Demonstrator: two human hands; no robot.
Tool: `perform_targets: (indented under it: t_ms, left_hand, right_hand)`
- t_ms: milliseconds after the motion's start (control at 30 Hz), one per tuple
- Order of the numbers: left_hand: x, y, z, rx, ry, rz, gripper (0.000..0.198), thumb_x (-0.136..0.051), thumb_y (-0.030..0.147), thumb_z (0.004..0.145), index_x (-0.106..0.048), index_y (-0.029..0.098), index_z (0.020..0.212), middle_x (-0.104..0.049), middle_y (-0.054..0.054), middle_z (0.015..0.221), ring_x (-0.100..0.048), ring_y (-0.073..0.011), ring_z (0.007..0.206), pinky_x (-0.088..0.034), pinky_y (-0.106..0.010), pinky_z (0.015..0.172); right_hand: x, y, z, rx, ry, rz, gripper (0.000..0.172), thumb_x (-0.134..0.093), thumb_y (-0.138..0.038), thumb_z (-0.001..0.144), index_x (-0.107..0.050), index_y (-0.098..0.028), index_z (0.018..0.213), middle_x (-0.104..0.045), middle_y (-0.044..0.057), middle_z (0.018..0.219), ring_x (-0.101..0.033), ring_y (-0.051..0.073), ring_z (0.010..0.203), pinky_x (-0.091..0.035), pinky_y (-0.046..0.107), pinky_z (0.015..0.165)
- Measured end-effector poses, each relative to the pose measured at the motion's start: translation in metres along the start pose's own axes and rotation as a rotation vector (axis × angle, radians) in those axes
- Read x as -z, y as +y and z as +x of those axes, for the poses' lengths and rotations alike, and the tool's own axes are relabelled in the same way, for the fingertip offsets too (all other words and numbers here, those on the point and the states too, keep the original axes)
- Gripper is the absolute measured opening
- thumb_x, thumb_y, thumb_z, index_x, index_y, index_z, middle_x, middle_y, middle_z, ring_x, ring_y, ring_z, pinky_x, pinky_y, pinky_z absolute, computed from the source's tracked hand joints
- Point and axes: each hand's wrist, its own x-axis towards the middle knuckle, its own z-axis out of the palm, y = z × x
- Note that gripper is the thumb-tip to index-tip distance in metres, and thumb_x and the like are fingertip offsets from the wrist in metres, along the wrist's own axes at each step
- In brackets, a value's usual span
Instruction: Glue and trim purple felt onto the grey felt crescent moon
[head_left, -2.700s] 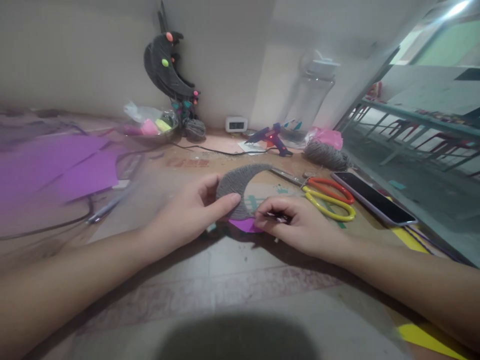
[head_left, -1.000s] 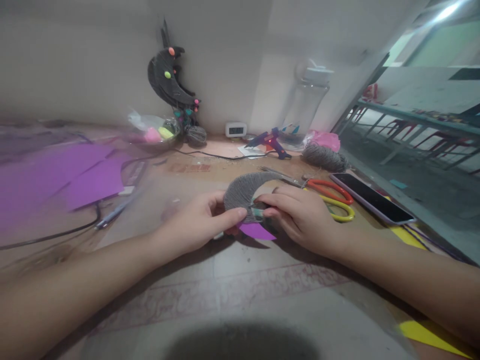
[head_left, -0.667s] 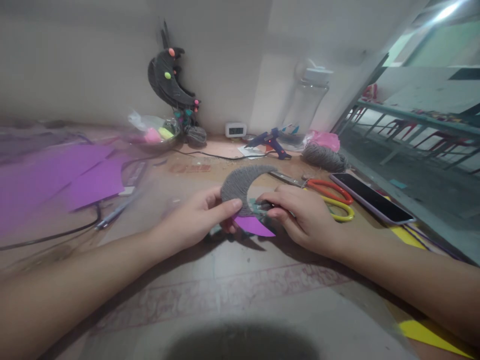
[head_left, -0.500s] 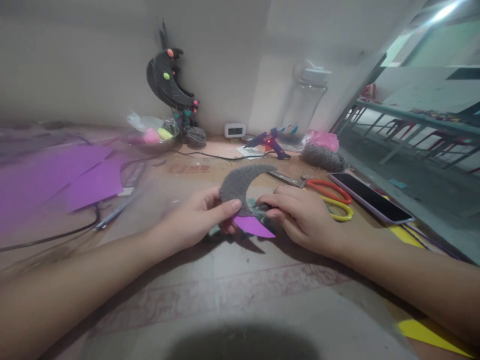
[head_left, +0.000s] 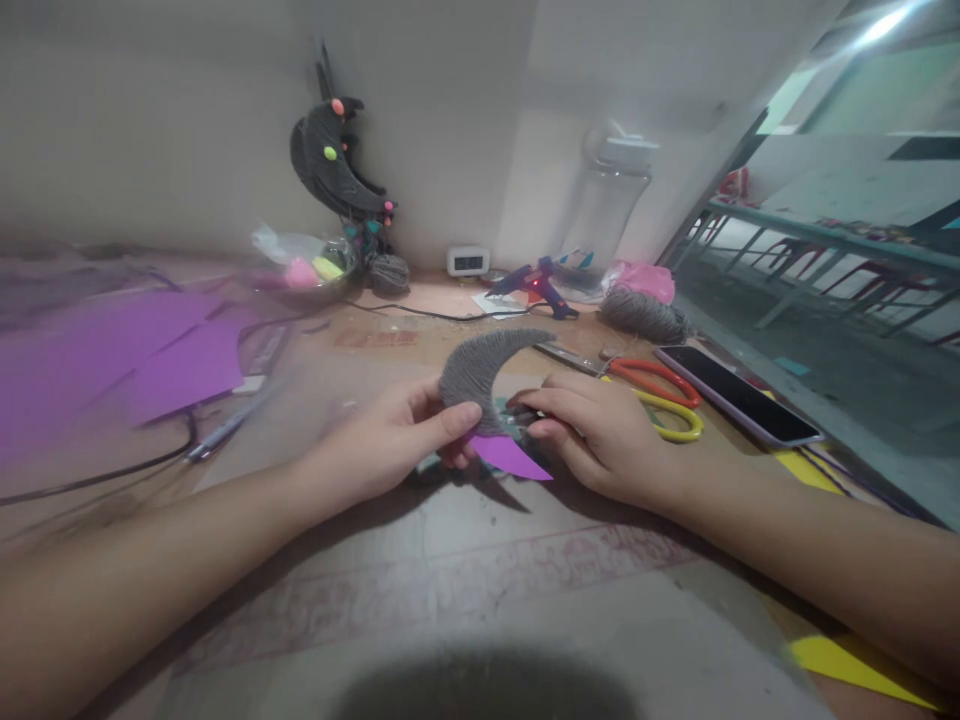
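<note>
My left hand [head_left: 420, 425] is closed around the lower part of a crescent moon cutout [head_left: 480, 375], thumb on its front face. Grey yarn is wound closely over most of the crescent, while its lower tip [head_left: 514, 457] shows bare purple. Just right of that tip, my right hand [head_left: 592, 430] is pinched on what looks like grey yarn, mostly hidden by the fingers. A thin strand shows behind that hand, near the scissors [head_left: 652, 385] with red and yellow handles. Farther back lies a skein of grey yarn [head_left: 645, 314].
Along the wall are a glue gun [head_left: 536, 285] with a lit red light, a small digital clock [head_left: 468, 262], a clear bottle [head_left: 611, 205] and a dark crescent decoration [head_left: 334, 165]. A phone [head_left: 739, 395] lies right; purple sheets [head_left: 187, 350] and a pen [head_left: 225, 432] lie left.
The right fingers have shifted very slightly at the crescent's lower end. Both hands keep their hold, and the whole view has moved a little.
</note>
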Motion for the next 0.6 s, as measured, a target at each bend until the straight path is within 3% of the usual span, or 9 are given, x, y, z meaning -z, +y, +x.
perform_targets:
  t_ms: [600]
  left_hand:
    - [-0.0021,0.0028,0.0006,-0.008,-0.007,0.101,0.024,-0.058,0.038,0.089,-0.056,0.017,0.079,-0.058,0.004,0.062,-0.053,-0.0095,0.057,-0.041,-0.021,0.054]
  right_hand:
    - [0.0008,-0.0020,0.0010,0.033,0.028,-0.025,0.033,-0.042,-0.033,0.102,-0.068,-0.013,0.103,-0.063,0.004,0.078,-0.052,0.014,0.067,-0.035,0.026,0.060]
